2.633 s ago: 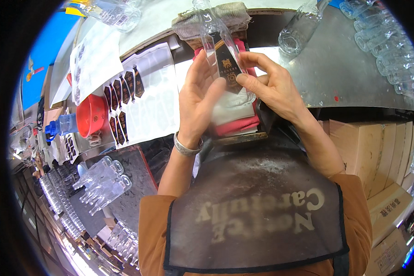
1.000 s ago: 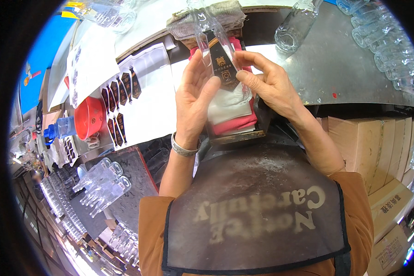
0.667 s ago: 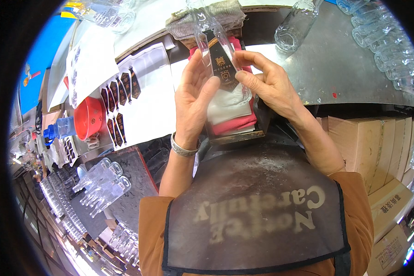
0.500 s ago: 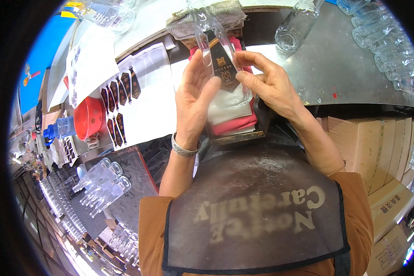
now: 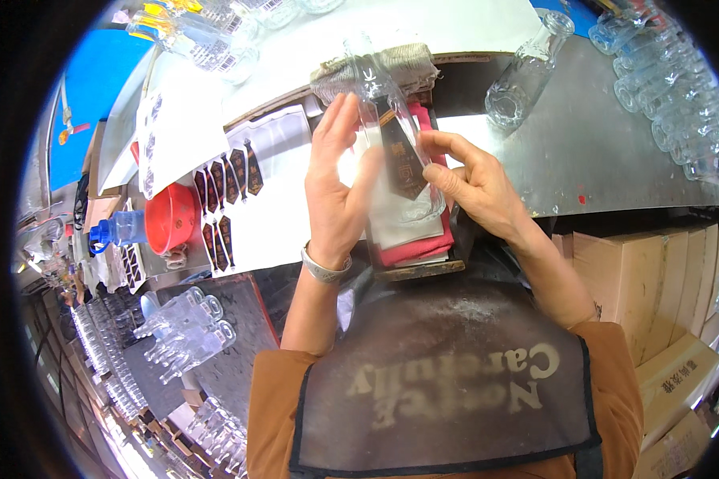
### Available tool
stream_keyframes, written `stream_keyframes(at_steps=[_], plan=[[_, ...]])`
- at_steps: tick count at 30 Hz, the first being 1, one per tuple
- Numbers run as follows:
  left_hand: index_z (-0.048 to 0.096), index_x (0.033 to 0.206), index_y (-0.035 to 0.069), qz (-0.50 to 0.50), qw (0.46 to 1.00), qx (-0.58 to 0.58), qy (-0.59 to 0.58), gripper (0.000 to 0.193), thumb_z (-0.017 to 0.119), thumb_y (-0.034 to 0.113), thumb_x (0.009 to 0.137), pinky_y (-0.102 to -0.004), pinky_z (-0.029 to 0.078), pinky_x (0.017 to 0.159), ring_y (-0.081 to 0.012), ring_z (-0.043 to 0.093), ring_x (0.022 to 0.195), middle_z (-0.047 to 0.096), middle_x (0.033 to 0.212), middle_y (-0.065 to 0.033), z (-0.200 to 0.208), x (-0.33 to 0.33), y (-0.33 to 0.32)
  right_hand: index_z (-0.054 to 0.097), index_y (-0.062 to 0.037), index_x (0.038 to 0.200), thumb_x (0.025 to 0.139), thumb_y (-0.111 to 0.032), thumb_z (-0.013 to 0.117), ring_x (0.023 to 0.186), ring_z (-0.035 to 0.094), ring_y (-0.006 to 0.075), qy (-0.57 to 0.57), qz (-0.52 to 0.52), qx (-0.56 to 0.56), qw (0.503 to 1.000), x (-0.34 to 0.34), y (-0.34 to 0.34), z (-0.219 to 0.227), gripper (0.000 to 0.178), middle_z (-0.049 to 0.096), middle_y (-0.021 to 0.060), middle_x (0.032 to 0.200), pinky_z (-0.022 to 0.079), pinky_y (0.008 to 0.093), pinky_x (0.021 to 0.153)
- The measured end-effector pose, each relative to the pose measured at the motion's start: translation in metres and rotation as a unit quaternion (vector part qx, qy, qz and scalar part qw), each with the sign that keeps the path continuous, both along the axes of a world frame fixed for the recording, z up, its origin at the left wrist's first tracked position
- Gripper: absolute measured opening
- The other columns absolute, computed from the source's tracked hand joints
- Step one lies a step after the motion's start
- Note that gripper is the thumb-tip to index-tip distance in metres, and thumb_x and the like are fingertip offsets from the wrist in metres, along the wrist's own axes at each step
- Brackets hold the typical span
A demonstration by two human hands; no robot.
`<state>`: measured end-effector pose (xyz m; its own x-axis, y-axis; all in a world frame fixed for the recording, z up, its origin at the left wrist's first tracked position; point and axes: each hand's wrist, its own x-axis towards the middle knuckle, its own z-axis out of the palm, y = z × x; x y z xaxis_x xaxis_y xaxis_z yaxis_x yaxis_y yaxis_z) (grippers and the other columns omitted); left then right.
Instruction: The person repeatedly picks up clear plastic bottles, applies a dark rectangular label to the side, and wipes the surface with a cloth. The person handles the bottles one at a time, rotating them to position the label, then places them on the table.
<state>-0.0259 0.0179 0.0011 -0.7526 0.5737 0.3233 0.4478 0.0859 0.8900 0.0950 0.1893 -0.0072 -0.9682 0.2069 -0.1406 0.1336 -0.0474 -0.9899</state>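
A clear glass bottle lies in a wooden rest lined with pink cloth and white sheets. Its neck points away from me, over a folded grey cloth. A dark tie-shaped decal with gold marks sits on the bottle's upper face. My left hand is open along the bottle's left side, fingers stretched and slightly blurred. On the other side, my right hand has its thumb and bent forefinger against the bottle's edge near the decal.
Left of the rest lies a white sheet with several tie-shaped decals. Beyond it are a red bowl and a blue-capped container. Another bottle stands on the metal table; several bottles line the far right. Cardboard boxes stand below.
My left fingers have straightened and drawn off the bottle's face. My right thumb has slid outward to the bottle's edge. The whole view has shifted a little.
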Motion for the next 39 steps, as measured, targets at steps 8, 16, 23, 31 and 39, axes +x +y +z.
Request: stream_keyframes(at_steps=[8,16,23,31,39], plan=[[0.057,0.142,0.009,0.011,0.989,-0.083,0.119,0.05,0.069,0.017,0.094,-0.0386,0.048,0.106,-0.0283,0.049,0.136,0.046,0.151,-0.0159,0.006,-0.005,0.008,0.052,0.0033,0.138,0.094,-0.022,0.069,0.081,0.066,0.0094,-0.007,-0.013,0.013,1.0,0.0,-0.002,0.001,0.054,0.068,0.0125,0.118,0.052,0.0268,0.077],[0.058,0.141,0.009,0.003,0.992,-0.082,0.099,0.055,0.072,0.011,0.087,-0.0438,0.041,0.11,-0.0351,0.048,0.137,0.044,0.152,-0.019,0.006,-0.006,0.008,0.048,0.0032,0.141,0.097,-0.017,0.067,0.075,0.059,0.0028,0.001,-0.009,0.006,1.0,0.001,-0.002,0.001,0.052,0.063,0.0056,0.119,0.046,0.0215,0.067],[0.058,0.141,0.008,0.009,0.994,-0.073,0.083,0.056,0.072,0.011,0.087,-0.0438,0.041,0.111,-0.0352,0.047,0.137,0.045,0.152,-0.0193,0.003,-0.005,0.008,0.051,0.0029,0.139,0.095,-0.018,0.069,0.078,0.062,0.0044,0.01,-0.007,0.015,1.0,0.0,0.0,-0.001,0.052,0.066,0.0085,0.118,0.049,0.0229,0.071],[0.058,0.141,0.007,0.007,0.994,-0.061,0.086,0.056,0.07,0.01,0.087,-0.0432,0.041,0.11,-0.0352,0.048,0.137,0.044,0.152,-0.0204,0.004,-0.004,0.012,0.062,0.0,0.122,0.103,-0.026,0.058,0.07,0.059,0.0103,-0.057,-0.247,-0.381,0.889,-0.008,0.031,-0.048,0.032,0.068,0.01,0.103,0.05,0.0242,0.065],[0.038,0.152,0.0,0.019,1.0,-0.007,0.003,0.074,0.071,0.008,0.086,-0.0392,0.044,0.108,-0.0307,0.05,0.135,0.045,0.151,-0.0216,-0.002,-0.001,0.011,0.066,-0.0018,0.117,0.095,-0.01,0.062,0.098,0.061,0.0099,0.095,-0.089,-0.002,0.991,-0.043,0.034,0.027,0.024,0.067,0.002,0.107,0.05,0.0251,0.09]])
